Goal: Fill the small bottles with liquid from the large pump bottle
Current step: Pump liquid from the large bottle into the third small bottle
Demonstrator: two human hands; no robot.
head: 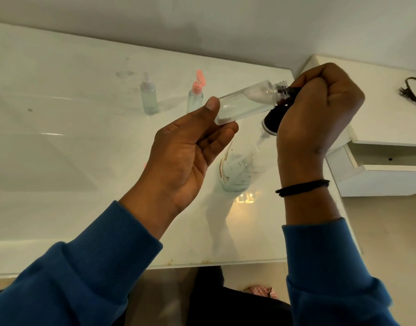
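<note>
Left hand [188,147] — thumb and curled fingers pinch the base of a small clear bottle [247,103], held tilted, its uncapped threaded neck pointing right and up. Right hand [319,114] — fingers curled over the black pump head [274,118] of the large pump bottle [237,172], whose spout meets the small bottle's neck. The large bottle is clear, stands on the white counter [84,220] beneath both hands, and carries a worn brownish label. Far left on the counter: one small bottle with a clear top [149,97] and, just right of it, one with a pink flip cap [196,95] (cap open). Both sleeves blue; black band [302,187] on the right wrist.
</note>
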